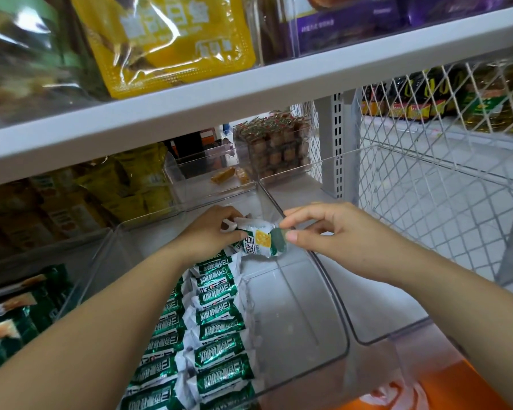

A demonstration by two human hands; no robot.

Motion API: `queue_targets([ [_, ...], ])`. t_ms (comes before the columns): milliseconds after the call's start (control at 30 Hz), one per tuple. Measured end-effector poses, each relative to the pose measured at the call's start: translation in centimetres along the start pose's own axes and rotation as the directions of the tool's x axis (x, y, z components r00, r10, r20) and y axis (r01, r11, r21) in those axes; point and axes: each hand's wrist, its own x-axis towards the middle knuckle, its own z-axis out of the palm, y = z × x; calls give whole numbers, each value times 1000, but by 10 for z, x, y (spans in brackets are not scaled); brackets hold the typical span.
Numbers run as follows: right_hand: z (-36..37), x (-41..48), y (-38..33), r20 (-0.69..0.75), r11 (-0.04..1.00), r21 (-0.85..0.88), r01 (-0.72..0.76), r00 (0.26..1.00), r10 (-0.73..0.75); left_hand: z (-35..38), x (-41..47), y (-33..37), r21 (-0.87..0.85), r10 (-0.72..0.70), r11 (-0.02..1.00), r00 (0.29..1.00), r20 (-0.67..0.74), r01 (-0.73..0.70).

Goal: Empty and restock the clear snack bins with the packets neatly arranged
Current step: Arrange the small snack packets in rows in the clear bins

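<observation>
Both hands are on one green-and-white packet at the twelve o'clock end of the clear bin. The left hand curls its fingers round the packet's nine o'clock end, and the right hand pinches the three o'clock end between thumb and forefinger. Rows of matching packets run from six o'clock up to the hands along the bin's nine o'clock side. A second clear bin stands just beside it at three o'clock.

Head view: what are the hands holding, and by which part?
One green-and-white snack packet, held over the clear bin by both hands: the left hand grips its white crimped end, the right hand pinches its green end between thumb and forefinger.
</observation>
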Motion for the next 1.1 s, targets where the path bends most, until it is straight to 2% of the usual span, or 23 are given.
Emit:
queue_targets([
  [100,0,-1,-1,10,1000,-5,6,1000,-6,-3,0,-2,-158,-48,987,998,-28,43],
  [200,0,0,-1,10,1000,-10,8,1000,-8,-6,2,-3,-219,-78,974,994,-72,61],
  [367,0,-1,-1,2,1000,-10,15,1000,-15,-1,-4,4,65,-2,998,999,-40,4],
  [533,0,-1,-1,6,1000,-17,14,1000,-14,5,0,8,149,82,986,995,-47,-74],
  [733,1,0,-1,1,1000,-16,22,1000,-22,15,6,2,406,128,904,991,48,-136],
  [833,2,0,-1,-6,1000,-5,25,1000,-25,25,8,6,415,106,905,994,2,-97],
  [900,2,-1,-1,-4,999,2,34,999,-34,27,8,6,360,66,932,997,-31,-51],
  [1000,2,-1,0,0,999,-14,42,999,-42,21,5,1,268,-13,963,999,33,4],
  [1100,2,0,1,-5,999,-20,38,999,-38,14,3,-1,269,-49,963,995,86,24],
])
